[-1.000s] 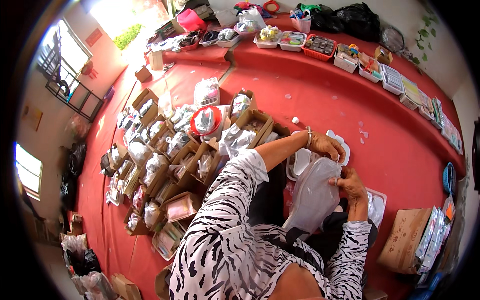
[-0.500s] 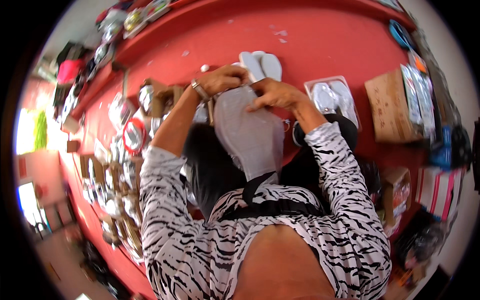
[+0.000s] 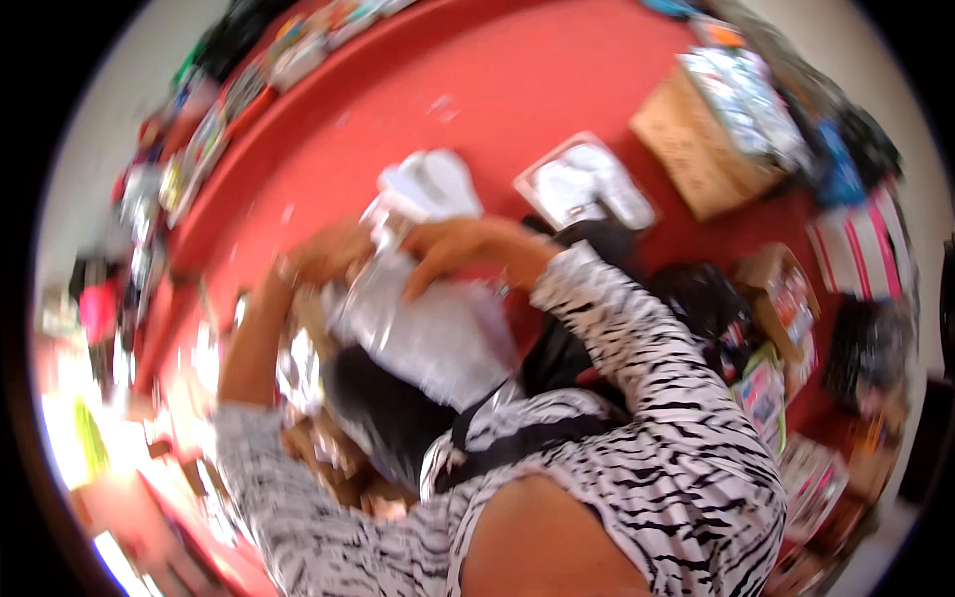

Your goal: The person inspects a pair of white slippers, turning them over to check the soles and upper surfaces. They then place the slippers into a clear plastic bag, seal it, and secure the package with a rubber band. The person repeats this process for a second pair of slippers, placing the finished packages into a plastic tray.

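Note:
A stack of whitish translucent plastic bags (image 3: 438,333) lies across my lap, its far end up between my hands. My left hand (image 3: 333,254) is closed at the far left corner of the bags, its fingers blurred by motion. My right hand (image 3: 473,244) is closed on the far edge, with the thumb down over the plastic. A crumpled clear piece of plastic shows between the two hands. Just beyond them lie flat white sole-shaped pieces (image 3: 433,184) on the red floor.
To the right is a clear tray (image 3: 587,179) with white sole-shaped pieces. Farther right stand a cardboard box (image 3: 696,144) with silvery packets, a black bag (image 3: 701,298) and an open carton (image 3: 781,289). Boxes with shiny wrapped items crowd the left. Scraps dot the red floor (image 3: 497,75).
My view has turned, so the floor things are shifted and tilted in the picture. Both hands have moved left and lower in view, with the plastic bags between them tilting left.

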`<state>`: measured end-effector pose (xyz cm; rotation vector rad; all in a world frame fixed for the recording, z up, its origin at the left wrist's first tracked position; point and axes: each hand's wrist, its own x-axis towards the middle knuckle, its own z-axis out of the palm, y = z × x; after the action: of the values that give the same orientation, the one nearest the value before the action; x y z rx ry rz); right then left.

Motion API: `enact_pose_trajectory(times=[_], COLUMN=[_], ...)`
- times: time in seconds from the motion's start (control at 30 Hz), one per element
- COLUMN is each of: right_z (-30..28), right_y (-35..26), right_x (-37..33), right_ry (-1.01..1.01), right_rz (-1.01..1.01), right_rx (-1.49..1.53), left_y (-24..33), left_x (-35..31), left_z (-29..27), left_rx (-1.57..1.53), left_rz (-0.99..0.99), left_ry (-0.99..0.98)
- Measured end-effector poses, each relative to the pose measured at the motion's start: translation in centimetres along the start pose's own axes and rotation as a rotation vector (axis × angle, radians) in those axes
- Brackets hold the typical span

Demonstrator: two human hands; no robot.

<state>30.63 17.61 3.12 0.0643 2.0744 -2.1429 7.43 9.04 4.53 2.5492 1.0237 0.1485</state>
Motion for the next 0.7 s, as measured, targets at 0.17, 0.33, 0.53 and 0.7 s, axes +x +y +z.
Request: enact_pose_trajectory(times=[0.17,0.33,0.53,0.7], right_z=[1.5,1.5,1.8,1.2], right_y=[0.0,-0.2,0.0,1.7], right_x=[1.0,0.9,0.5,0.4], right_ry=[0.090,0.163,0.193,0.204], right_rz=[0.191,0.181,0.163,0.150], right_rx=[-0.153,-0.051,0.052,0.108], left_y=[4.0,6.7,10.2,14.2], left_x=[-3.1,-5.9,-7.2,-6.7], left_z=[-1.5,-0.4,2.7,5.4], left_rx=[-0.401,-0.529,-0.471,-0.498], left_rz=[-0.319,-0.577,-0.563,-0.725], left_ry=[0.042,0.114,0.312,0.409])
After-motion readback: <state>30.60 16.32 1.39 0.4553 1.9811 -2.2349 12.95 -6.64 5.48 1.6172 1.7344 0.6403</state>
